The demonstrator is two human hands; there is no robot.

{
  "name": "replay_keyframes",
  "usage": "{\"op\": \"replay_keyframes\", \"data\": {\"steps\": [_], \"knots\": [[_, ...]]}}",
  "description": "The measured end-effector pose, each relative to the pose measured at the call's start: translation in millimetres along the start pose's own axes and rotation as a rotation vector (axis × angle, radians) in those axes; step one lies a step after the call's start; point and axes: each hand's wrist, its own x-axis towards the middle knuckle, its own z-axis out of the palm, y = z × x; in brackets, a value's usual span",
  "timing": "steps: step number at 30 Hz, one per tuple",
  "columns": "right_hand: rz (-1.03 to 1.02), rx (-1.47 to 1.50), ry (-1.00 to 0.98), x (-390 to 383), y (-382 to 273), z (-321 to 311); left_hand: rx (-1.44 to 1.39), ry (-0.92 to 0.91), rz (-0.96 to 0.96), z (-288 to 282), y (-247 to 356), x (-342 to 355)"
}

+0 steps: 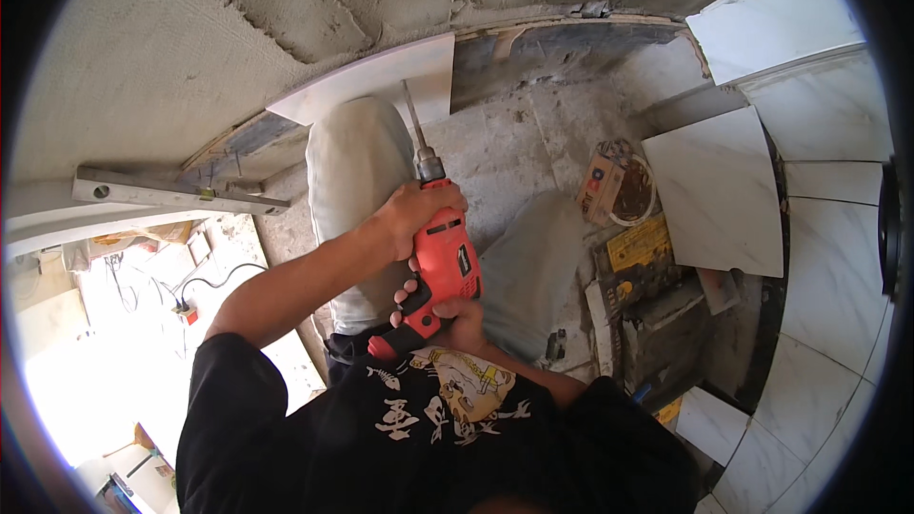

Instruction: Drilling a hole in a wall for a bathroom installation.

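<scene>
A red electric drill (446, 252) lies across the middle of the view, its long bit pointing away from me. My left hand (419, 212) is wrapped round its front housing, just behind the metal chuck (430, 166). Lower down, my right hand (461, 326) grips the black and red handle, with its fingertips showing on the left side. The bit (411, 114) ends in front of a white tile (419, 76) standing along the wall base; I cannot tell whether its tip touches. My left knee (357, 143) hides part of that tile.
A metal spirit level (171, 192) lies at the left. On the right stand a large white tile (719, 192), a small box (602, 186), a roll with a pale rim (636, 192) and a dusty machine (657, 309). Marble-patterned tiles (828, 266) cover the far right.
</scene>
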Motion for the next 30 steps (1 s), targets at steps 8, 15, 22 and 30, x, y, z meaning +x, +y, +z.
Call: {"op": "replay_keyframes", "data": {"steps": [8, 15, 22, 30], "knots": [[-0.014, 0.0, 0.003, 7, 14, -11, -0.016, -0.052, -0.026, -6, 3, 0], [-0.021, 0.023, 0.016, 9, 16, -19, -0.072, -0.06, 0.056, -7, -5, 1], [-0.011, 0.006, 0.054, 10, 13, -26, -0.056, -0.058, 0.056, -7, -8, 8], [-0.007, -0.015, 0.072, 7, 11, -24, -0.052, -0.031, 0.086, -6, -13, 9]]}}
